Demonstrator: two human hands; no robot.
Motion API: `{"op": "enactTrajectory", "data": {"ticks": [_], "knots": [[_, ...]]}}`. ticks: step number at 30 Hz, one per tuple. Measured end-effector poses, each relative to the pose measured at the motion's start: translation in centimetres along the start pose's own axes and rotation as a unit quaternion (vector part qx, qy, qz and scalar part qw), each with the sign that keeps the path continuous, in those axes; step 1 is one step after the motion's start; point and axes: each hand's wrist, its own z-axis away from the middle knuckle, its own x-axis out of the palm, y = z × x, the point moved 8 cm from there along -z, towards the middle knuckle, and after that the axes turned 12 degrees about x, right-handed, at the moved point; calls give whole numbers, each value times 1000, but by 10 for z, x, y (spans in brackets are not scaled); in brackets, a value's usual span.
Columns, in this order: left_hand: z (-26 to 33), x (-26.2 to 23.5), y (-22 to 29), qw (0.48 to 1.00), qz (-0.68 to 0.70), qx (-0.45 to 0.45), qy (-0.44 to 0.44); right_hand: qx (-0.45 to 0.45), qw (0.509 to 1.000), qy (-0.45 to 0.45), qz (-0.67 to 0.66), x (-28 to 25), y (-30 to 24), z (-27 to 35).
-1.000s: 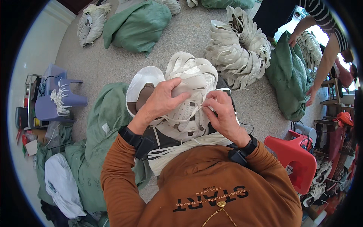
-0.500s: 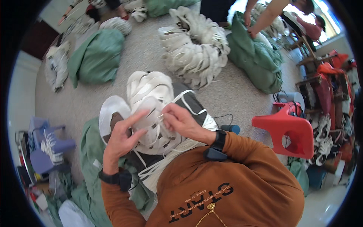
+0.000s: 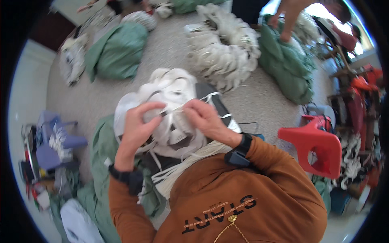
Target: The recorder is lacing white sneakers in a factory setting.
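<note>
On my lap lies a white shoe upper (image 3: 177, 131), its dark eyelet gap facing me. The curved thumb and forefinger of my left hand (image 3: 139, 125) grip its side near the lacing. My right hand (image 3: 207, 120) is closed, pinching a thin white shoelace (image 3: 176, 109) at the upper's top; the fingertips are blurred. Behind it, more white uppers (image 3: 170, 79) are stacked on my knees. A sheaf of loose white laces (image 3: 190, 161) lies across my lap against my brown sweatshirt.
A large ring of white uppers (image 3: 225, 60) lies on the floor ahead. Green sacks (image 3: 119, 48) stand left and right; a person's hands reach into the right one (image 3: 285, 65). A red plastic chair (image 3: 312, 141) is at my right, a purple one (image 3: 48, 152) at my left.
My left thumb and forefinger have come in from a wider spread onto the upper. My right hand still pinches the lace, now higher on the upper. The whole view has shifted slightly.
</note>
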Motion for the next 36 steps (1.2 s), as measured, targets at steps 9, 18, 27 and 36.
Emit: {"op": "enactTrajectory", "data": {"ticks": [9,18,27,36], "knots": [[20,19,-27,994,102,-18,21,81,993,-58,-66,15,33,-7],[24,26,-34,993,88,-16,75,36,996,-63,51,15,14,-9],[25,28,-38,989,113,-40,91,51,995,-62,55,18,13,-12],[25,29,-44,982,146,-71,93,26,996,-76,45,23,13,-15]]}}
